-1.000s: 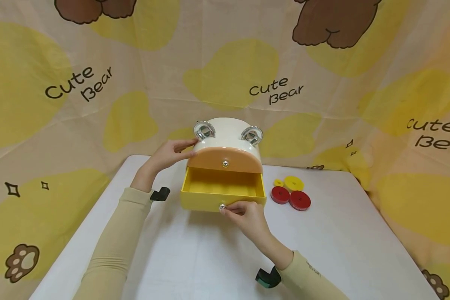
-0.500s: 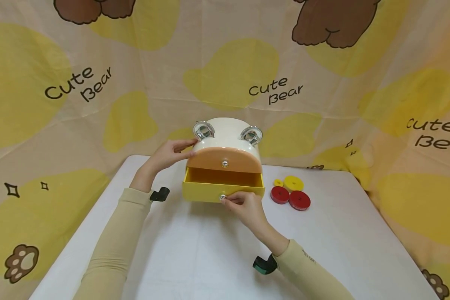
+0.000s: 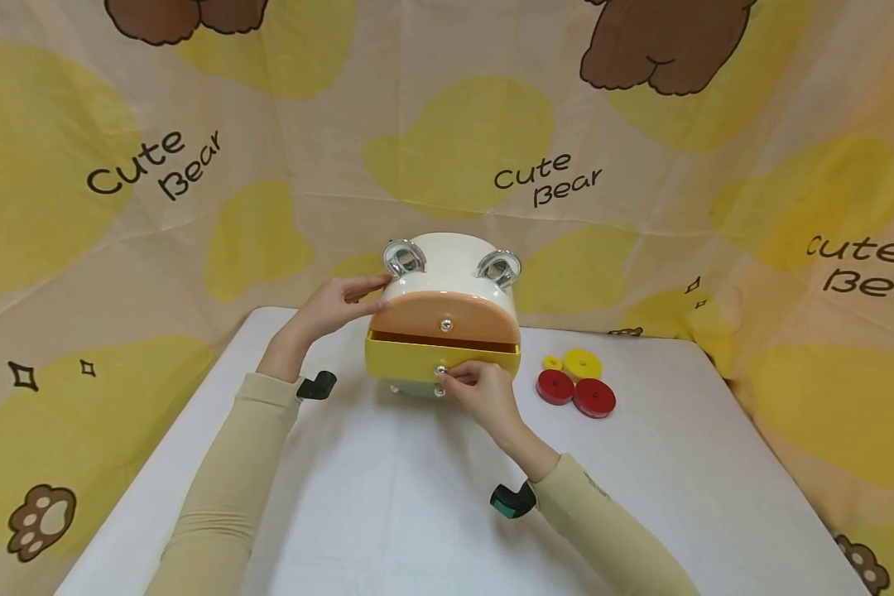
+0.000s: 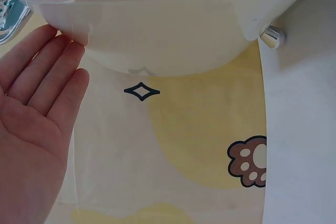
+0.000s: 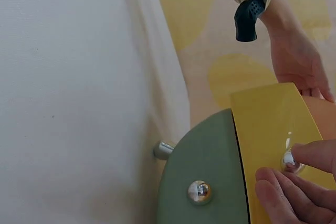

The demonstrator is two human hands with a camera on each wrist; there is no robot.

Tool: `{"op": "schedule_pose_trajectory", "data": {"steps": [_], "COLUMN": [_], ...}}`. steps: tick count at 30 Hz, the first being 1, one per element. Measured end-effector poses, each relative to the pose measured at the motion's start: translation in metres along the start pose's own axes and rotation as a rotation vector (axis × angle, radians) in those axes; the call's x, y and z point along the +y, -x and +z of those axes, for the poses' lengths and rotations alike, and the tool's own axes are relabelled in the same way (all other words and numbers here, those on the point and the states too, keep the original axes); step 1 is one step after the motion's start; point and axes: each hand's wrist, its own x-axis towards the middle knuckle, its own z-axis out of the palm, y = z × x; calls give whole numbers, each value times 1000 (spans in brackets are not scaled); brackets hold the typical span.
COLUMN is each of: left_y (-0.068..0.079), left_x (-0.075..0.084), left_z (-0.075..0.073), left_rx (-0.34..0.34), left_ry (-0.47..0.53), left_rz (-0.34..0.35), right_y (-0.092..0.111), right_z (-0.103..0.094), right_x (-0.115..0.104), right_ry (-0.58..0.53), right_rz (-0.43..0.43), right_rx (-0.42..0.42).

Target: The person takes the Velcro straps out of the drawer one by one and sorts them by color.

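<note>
The right hand [image 3: 484,394] has its fingertips pinching the round chrome knob [image 3: 441,371] on the yellow drawer [image 3: 396,358]; in the right wrist view the fingers close on it from either side. The left hand [image 3: 326,312] has its fingers nearly straight and side by side, their tips touching the cream side wall of the cabinet, with its thumb at the edge of the peach drawer [image 3: 406,313].

The yellow drawer sits in the middle of the cream three-drawer cabinet [image 3: 453,263], ajar: its front juts forward of the peach drawer above and the green drawer [image 5: 191,156] below. A narrow dark gap shows over its front, too thin to tell what is inside. Two chrome rings [image 3: 405,258] stand on the cabinet's top.

The step in hand looks to be sliding the yellow drawer home while the left hand steadies the cabinet. The next move seems to call for a level push on the knob until the yellow front sits flush, then a release; pushing askew could bind the drawer.

Farther out, on the white worktop [image 3: 387,521] to the right of the cabinet, two yellow discs [image 3: 582,364] and two red discs [image 3: 594,398] lie clustered, apart from both hands. A printed "Cute Bear" cloth [image 3: 447,141] hangs behind.
</note>
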Motion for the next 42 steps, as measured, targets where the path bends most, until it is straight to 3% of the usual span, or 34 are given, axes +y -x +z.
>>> {"op": "schedule_pose_trajectory", "data": {"steps": [20, 32, 42], "left_y": [3, 2, 0], "left_x": [4, 1, -4], "left_z": [0, 2, 3], "left_rx": [4, 17, 18], "left_ry": [-18, 4, 33], "left_rz": [0, 18, 22], "right_y": [-16, -3, 6], "right_z": [7, 13, 22], "right_x": [8, 24, 49], "right_ry": [-56, -96, -80], "right_rz": [40, -22, 64], "right_rx": [51, 89, 60]}}
